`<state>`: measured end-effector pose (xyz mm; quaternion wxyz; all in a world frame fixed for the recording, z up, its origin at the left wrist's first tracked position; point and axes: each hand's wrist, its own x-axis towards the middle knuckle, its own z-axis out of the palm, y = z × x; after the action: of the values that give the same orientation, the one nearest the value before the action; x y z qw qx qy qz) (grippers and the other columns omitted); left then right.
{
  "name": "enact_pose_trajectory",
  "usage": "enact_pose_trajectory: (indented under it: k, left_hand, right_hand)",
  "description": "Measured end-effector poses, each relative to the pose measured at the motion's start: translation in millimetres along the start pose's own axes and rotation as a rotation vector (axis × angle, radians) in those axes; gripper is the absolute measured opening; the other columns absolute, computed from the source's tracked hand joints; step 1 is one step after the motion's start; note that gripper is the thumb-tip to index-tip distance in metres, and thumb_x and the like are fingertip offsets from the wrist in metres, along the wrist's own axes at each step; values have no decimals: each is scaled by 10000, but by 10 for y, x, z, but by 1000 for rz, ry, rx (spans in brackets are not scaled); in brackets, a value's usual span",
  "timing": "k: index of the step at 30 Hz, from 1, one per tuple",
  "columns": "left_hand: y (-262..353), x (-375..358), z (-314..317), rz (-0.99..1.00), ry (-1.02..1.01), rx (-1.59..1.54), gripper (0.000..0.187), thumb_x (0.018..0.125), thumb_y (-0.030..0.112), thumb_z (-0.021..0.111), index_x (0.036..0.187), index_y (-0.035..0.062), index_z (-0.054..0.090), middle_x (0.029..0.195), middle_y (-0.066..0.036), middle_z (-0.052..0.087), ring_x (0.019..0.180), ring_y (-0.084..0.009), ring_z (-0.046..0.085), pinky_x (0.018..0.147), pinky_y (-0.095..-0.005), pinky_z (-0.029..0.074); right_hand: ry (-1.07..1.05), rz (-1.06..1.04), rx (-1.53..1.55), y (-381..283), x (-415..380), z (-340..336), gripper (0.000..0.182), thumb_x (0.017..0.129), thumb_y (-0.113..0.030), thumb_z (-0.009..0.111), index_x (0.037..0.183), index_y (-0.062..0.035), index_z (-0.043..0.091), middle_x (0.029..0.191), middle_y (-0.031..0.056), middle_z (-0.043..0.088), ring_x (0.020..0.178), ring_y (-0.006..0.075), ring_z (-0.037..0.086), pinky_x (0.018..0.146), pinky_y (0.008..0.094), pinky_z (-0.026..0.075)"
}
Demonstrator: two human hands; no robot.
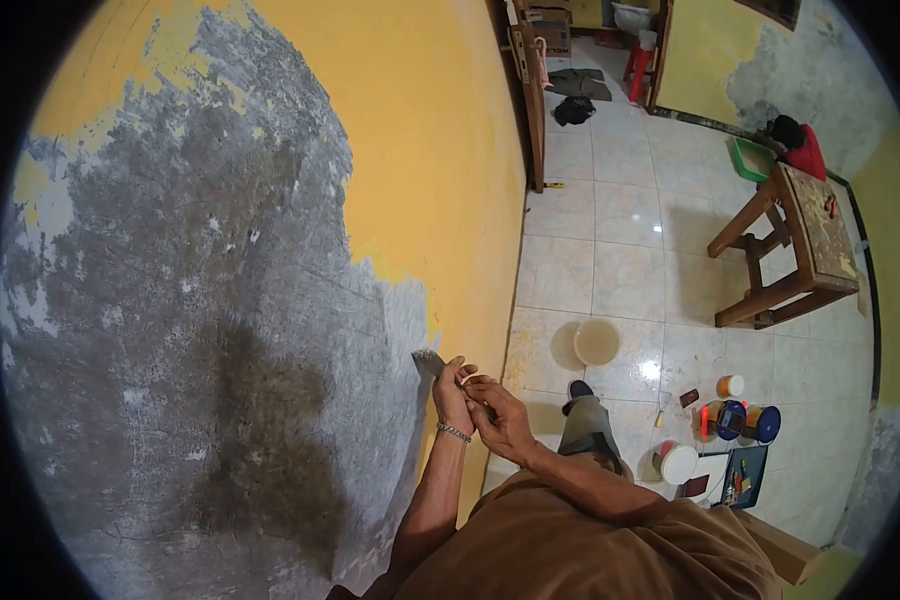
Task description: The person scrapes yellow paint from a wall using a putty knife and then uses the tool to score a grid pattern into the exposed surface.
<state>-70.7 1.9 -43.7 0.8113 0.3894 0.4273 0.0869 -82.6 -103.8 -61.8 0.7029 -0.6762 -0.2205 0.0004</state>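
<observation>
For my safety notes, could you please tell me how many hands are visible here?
2: the left hand, next to the scraper blade, and the right hand, close beside it. Any hands of the person in red are hidden or indistinct.

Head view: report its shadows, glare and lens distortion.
Head view: a dark, soft-edged shadow falls across the grey patch of wall. Head view: glare spots shine on the floor tiles. Head view: wide-angle distortion bows the dark skirting at right, and black rounded borders cut the corners.
</observation>
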Motion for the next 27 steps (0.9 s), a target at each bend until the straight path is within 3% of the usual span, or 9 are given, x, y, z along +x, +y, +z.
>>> enact_pose_trajectory:
  k: [5,7,9,12,15,18,20,24,27]
  left_hand:
    - [-71,263,149,58,130,-5,92,855,160,497,815,83,466,651,-56,447,587,-218,544,539,-350,475]
    - [-141,259,182,62,168,-40,114,842,137,476,745,97,430,616,-46,402,555,-200,496,511,-331,436]
    - [-120,265,257,86,186,-35,227,860,146,438,660,106,337,608,-47,383,474,-194,445,444,-330,398]
    - [-52,131,392,71,222,-55,221,828,99,412,642,142,301,603,-19,319,518,-168,362,495,-319,397]
    - [1,169,428,84,210,0,212,814,88,410,638,143,305,602,-9,311,524,-158,359,491,-309,378]
    - [-33,209,339,68,222,43,209,804,89,429,642,145,311,601,1,303,526,-147,348,483,-298,363]
    - [-37,195,351,116,212,32,196,800,92,436,650,143,322,600,-2,317,523,-144,352,479,-299,361]
    - [14,196,204,42,204,39,156,795,107,445,669,130,357,611,-5,335,528,-138,333,489,-302,375]
    - [9,243,228,80,184,54,155,797,114,445,665,126,364,600,-2,330,527,-149,343,492,-298,378]
  right_hand:
    - [-60,150,97,206,197,-144,176,823,24,622,997,41,648,940,157,646,881,239,654,765,308,515]
    - [-99,236,96,221,190,-217,167,805,12,645,970,37,656,905,155,646,831,248,659,739,313,519]
    - [-45,158,144,258,227,-226,132,816,22,640,944,40,668,887,133,653,808,185,647,666,282,502]
    - [-76,150,100,239,244,-275,123,814,6,651,932,34,667,854,125,649,746,185,647,632,281,499]
    - [-37,84,49,245,294,-244,143,810,-20,657,946,21,669,831,121,638,650,199,626,582,297,488]
    - [-60,233,67,160,287,-251,131,806,-24,662,930,21,664,814,129,635,644,212,622,578,293,484]
    - [-77,216,41,125,290,-249,120,802,-15,662,917,20,658,812,130,635,646,218,623,581,293,487]
    - [34,97,105,181,247,-107,87,799,-7,659,883,16,657,777,95,623,611,134,570,526,277,437]
    - [-21,251,68,192,223,-89,93,810,-23,660,897,10,665,801,100,649,625,123,578,551,274,461]
